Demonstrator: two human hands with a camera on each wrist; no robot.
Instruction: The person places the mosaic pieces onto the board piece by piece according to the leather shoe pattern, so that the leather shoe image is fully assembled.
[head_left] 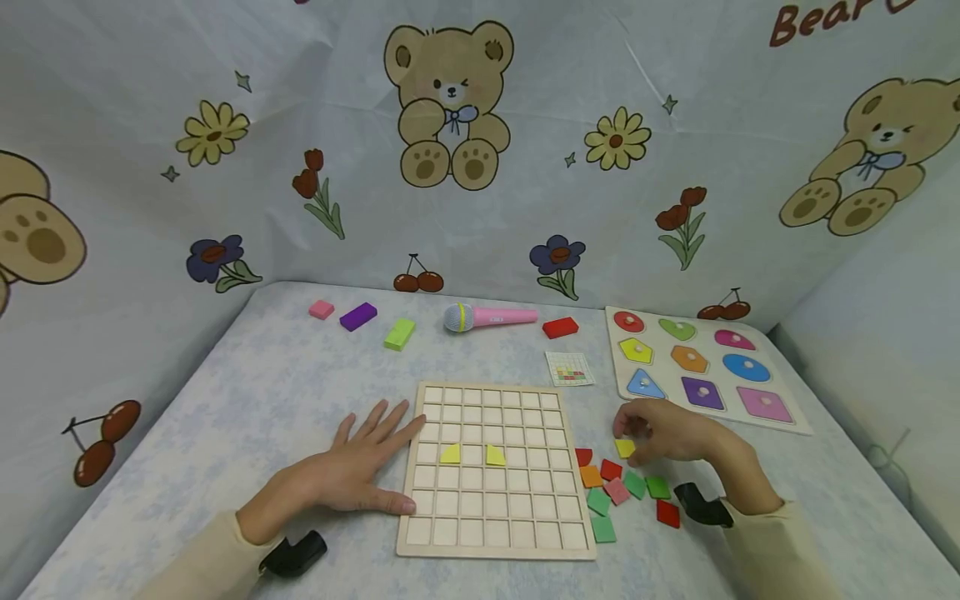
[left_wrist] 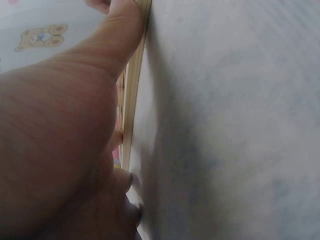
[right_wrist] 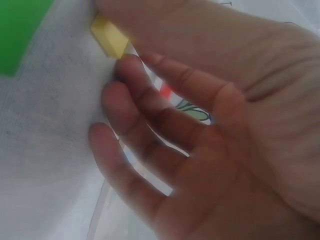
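Note:
A wooden grid board (head_left: 497,554) lies flat with two yellow pieces (head_left: 450,454) in its cells, an uncovered cell between them. Fingers spread, my left hand (head_left: 352,467) rests at the board's left side, thumb and index fingertip on its rim. The left wrist view shows the thumb along the wooden edge (left_wrist: 134,85). Right of the board, my right hand (head_left: 667,429) pinches a yellow tile (head_left: 625,448) between thumb and fingertips, low over the table. In the right wrist view that yellow tile (right_wrist: 111,37) shows beside the thumb, the other fingers curved.
Several loose red, orange, pink and green tiles (head_left: 598,501) lie between the board and my right hand. Behind are a small pattern card (head_left: 570,369), a pink toy microphone (head_left: 495,317) and coloured blocks (head_left: 400,334). A shape puzzle (head_left: 780,427) lies at the back right.

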